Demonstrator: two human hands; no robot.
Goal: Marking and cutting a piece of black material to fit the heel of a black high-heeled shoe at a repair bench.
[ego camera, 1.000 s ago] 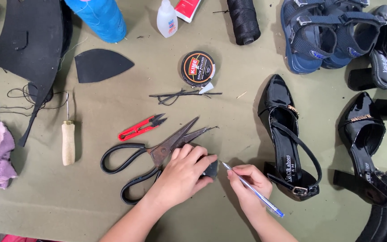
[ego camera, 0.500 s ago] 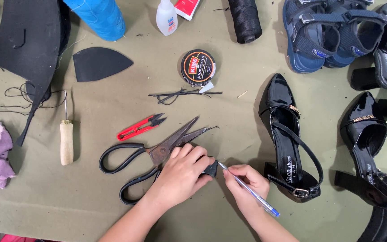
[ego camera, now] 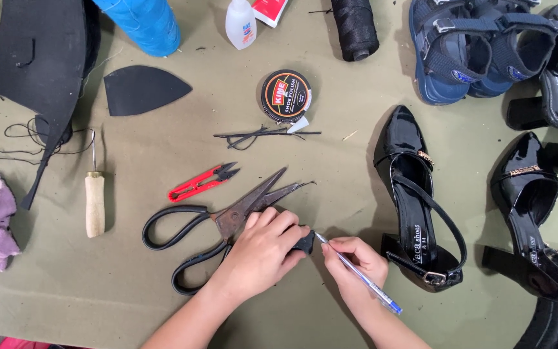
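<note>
Left hand (ego camera: 259, 249) pinned the small black piece (ego camera: 304, 242) beside the scissors (ego camera: 227, 220) while the right hand (ego camera: 353, 265) gripped a pen (ego camera: 356, 274); a loosened grip risked a smeared line.

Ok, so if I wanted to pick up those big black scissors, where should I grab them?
Probably by the two loop handles at the left end of the scissors. They lie flat and bare on the table, so come in from the left. The pointed blades face up and right, and the left hand rests over the middle, so stay away from that end.
</note>
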